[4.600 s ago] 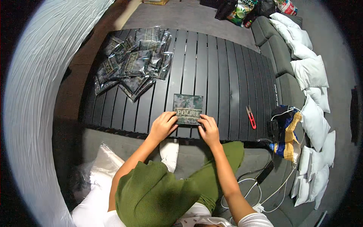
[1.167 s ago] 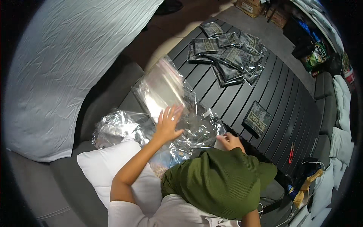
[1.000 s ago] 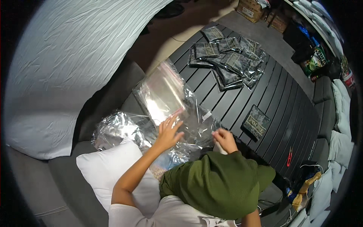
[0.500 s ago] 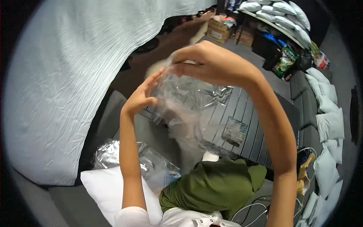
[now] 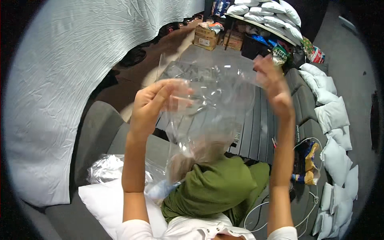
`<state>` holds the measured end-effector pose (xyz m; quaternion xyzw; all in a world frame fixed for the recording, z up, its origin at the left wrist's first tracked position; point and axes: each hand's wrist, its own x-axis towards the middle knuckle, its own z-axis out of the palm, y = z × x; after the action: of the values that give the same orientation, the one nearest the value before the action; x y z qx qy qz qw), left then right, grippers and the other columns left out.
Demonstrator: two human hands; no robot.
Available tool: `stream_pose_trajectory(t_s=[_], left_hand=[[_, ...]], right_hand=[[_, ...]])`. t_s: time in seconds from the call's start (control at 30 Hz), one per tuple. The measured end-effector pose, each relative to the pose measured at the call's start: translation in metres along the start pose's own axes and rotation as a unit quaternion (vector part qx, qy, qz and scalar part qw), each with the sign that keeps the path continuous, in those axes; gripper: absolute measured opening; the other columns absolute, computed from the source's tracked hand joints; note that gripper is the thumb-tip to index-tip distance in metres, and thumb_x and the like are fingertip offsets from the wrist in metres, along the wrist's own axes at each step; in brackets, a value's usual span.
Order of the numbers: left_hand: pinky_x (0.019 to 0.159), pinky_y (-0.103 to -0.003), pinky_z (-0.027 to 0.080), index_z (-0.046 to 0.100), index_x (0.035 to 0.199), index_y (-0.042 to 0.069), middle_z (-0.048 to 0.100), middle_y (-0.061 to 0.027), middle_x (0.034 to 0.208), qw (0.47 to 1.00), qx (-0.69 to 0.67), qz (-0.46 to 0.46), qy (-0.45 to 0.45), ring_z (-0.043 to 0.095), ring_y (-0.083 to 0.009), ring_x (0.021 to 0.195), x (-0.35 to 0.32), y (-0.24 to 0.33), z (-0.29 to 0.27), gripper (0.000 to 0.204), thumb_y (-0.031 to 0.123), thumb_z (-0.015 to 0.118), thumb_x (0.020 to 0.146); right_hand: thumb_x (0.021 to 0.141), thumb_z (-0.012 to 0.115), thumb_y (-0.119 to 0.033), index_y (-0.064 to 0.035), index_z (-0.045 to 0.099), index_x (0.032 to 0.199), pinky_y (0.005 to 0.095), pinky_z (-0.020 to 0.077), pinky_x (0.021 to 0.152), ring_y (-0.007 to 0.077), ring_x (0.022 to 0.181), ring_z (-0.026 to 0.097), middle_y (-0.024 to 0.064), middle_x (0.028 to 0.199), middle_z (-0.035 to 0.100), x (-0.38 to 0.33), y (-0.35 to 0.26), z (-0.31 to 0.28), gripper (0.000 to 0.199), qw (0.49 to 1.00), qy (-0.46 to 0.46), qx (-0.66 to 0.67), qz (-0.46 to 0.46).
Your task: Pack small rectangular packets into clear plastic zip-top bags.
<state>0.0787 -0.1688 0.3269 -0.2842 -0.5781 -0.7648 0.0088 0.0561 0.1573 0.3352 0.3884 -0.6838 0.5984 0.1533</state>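
A large clear plastic bag (image 5: 212, 94) is stretched upright in front of me, wrinkled and see-through. My left hand (image 5: 154, 104) grips its left side, with the thumb against the fingers behind the film. At the upper right edge of the bag is my right hand (image 5: 274, 86), raised and smeared by motion; its fingers appear closed on the film. The lower part of the bag hangs down over the green cloth (image 5: 220, 188) on my lap. Through the film, the dark slatted table (image 5: 256, 124) shows beyond.
Crumpled clear plastic (image 5: 106, 169) and a white pillow (image 5: 106, 204) lie on the grey sofa beside me. Several pale pillows (image 5: 332, 112) line the right side. A yellow and blue package (image 5: 310, 164) sits near white cables. Cardboard boxes (image 5: 205, 39) stand farther back.
My hands have moved apart, the right one swinging outward to the right. The bag, bunched between them before, is now spread wide. My view has shifted slightly to the right.
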Motion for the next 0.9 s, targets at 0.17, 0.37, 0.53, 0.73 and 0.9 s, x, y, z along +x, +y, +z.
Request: stream_pose_trajectory(t_s=[0.17,0.37,0.53,0.73,0.9], left_hand=[[0.074,-0.033,0.05,0.046,0.118,-0.006,0.058,-0.0206,0.106,0.994,0.031,-0.101,0.012,0.063,-0.0272,0.085,-0.041,-0.004,-0.023,0.046,0.031,0.044,0.091],[0.083,-0.033,0.046,0.037,0.127,-0.006,0.053,-0.0214,0.116,0.997,0.023,-0.003,0.078,0.061,-0.0287,0.093,-0.084,0.0,-0.071,0.05,0.026,0.047,0.09],[0.077,-0.035,0.051,0.055,0.107,-0.006,0.063,-0.0183,0.097,0.992,0.049,0.052,0.101,0.064,-0.0254,0.085,-0.107,-0.026,-0.13,0.04,0.029,0.054,0.087],[0.071,-0.036,0.053,0.057,0.104,-0.007,0.064,-0.0174,0.093,0.991,0.075,0.049,0.1,0.065,-0.0254,0.083,-0.078,0.007,-0.134,0.037,0.026,0.054,0.088],[0.073,-0.035,0.053,0.055,0.108,-0.007,0.063,-0.0182,0.096,0.986,0.098,0.068,0.117,0.064,-0.0267,0.085,-0.043,0.028,-0.118,0.042,0.03,0.048,0.09]], right_hand=[[0.076,0.066,-0.032,-0.0037,0.053,0.117,0.0398,0.0453,0.088,0.0265,0.104,0.056,0.0128,0.114,0.057,-0.064,0.076,0.057,0.051,0.923,-0.048,0.116,0.363],[0.091,0.046,-0.023,0.0068,0.06,0.101,0.0355,0.0492,0.081,0.0231,0.093,0.061,0.016,0.099,0.062,-0.03,0.041,0.091,0.034,0.94,-0.066,0.234,0.239],[0.091,0.049,-0.025,-0.0016,0.062,0.105,0.0281,0.0466,0.082,0.0141,0.093,0.06,0.0069,0.1,0.064,-0.003,0.033,0.111,0.03,0.974,-0.068,0.147,0.158],[0.09,0.05,-0.019,0.001,0.062,0.102,0.028,0.0493,0.079,0.0166,0.089,0.062,0.0102,0.095,0.065,0.023,0.004,0.086,0.026,0.973,-0.062,0.15,0.162],[0.089,0.049,-0.016,0.0047,0.061,0.101,0.0301,0.0488,0.081,0.0201,0.091,0.062,0.0154,0.096,0.064,0.036,-0.011,0.07,0.027,0.996,-0.02,0.02,0.083]])
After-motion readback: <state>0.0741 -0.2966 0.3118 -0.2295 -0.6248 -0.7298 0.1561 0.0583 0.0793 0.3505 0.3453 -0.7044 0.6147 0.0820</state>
